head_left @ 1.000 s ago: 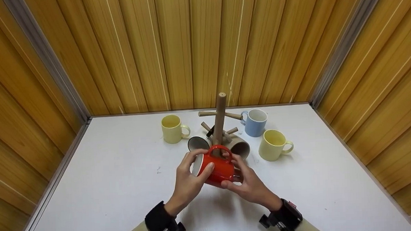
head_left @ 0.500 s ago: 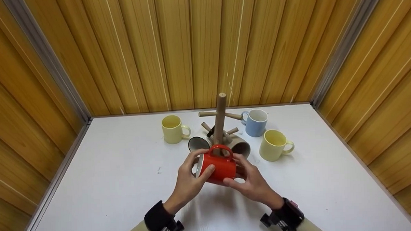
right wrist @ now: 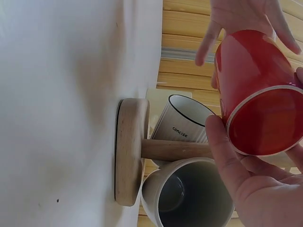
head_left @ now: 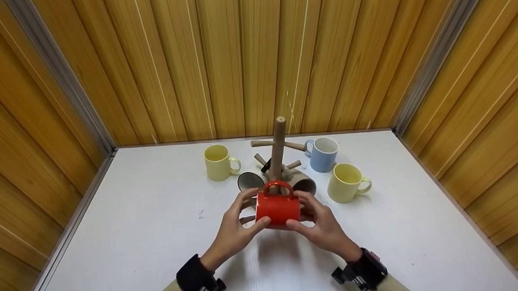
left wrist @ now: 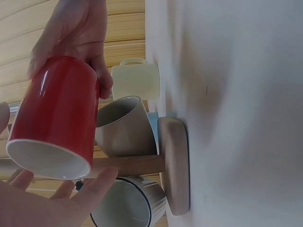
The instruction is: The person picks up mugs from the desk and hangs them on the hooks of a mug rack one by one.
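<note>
A red mug [head_left: 277,208] is held on its side above the table, its handle upward, in front of a wooden mug tree [head_left: 278,149]. My right hand [head_left: 326,225] grips it around the base end, thumb in front and fingers behind. At the rim end my left hand [head_left: 236,228] has its fingers and thumb spread around the mug. In the left wrist view the left thumb [left wrist: 4,116] stands slightly apart from the mug's side. Low on the tree hang a ribbed white mug [right wrist: 182,123] with a dark rim and a beige mug [right wrist: 156,191].
A yellow mug [head_left: 218,164] stands left of the tree. To the right stand a blue mug [head_left: 324,155] and another yellow mug [head_left: 344,183]. The white table [head_left: 137,236] is bounded by wood-patterned walls [head_left: 221,65]. Bare pegs stick out of the tree's upper post.
The red mug has turned so that its rim faces straight left and its side faces me. My left hand's grip has loosened and its fingers have spread; the right hand keeps hold.
</note>
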{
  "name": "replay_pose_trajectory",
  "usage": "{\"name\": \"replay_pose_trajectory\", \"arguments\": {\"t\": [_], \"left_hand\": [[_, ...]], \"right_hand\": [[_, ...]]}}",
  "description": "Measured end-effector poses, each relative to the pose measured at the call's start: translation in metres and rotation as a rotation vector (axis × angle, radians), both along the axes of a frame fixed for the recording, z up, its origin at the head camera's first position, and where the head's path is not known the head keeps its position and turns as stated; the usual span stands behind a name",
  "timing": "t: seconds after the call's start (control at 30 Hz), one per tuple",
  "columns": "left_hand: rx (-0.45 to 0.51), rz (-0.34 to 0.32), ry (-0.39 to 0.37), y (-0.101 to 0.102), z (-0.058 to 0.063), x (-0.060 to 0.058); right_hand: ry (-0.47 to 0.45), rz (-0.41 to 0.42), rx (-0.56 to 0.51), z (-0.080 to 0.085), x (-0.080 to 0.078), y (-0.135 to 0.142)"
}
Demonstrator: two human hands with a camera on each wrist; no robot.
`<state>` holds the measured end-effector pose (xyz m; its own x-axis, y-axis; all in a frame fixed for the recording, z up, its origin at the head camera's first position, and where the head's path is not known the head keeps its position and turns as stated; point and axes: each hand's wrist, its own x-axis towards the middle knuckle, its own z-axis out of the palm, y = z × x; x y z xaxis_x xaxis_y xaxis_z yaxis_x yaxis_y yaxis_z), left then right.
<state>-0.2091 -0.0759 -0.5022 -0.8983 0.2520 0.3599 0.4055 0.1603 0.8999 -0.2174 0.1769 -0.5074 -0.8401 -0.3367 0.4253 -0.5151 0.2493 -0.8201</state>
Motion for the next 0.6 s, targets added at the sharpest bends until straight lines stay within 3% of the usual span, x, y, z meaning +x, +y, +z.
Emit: {"name": "replay_pose_trajectory", "arguments": {"t": [0.23,0.6], "left_hand": [[0.021,-0.059,-0.013,-0.002,-0.007,-0.001],[0.082,-0.091,-0.024,0.0,-0.014,-0.007]], "right_hand": [[-0.017,-0.017,0.022,-0.002,-0.001,0.002],[-0.053,-0.038,0.021,-0.001,-0.002,0.002]]}}
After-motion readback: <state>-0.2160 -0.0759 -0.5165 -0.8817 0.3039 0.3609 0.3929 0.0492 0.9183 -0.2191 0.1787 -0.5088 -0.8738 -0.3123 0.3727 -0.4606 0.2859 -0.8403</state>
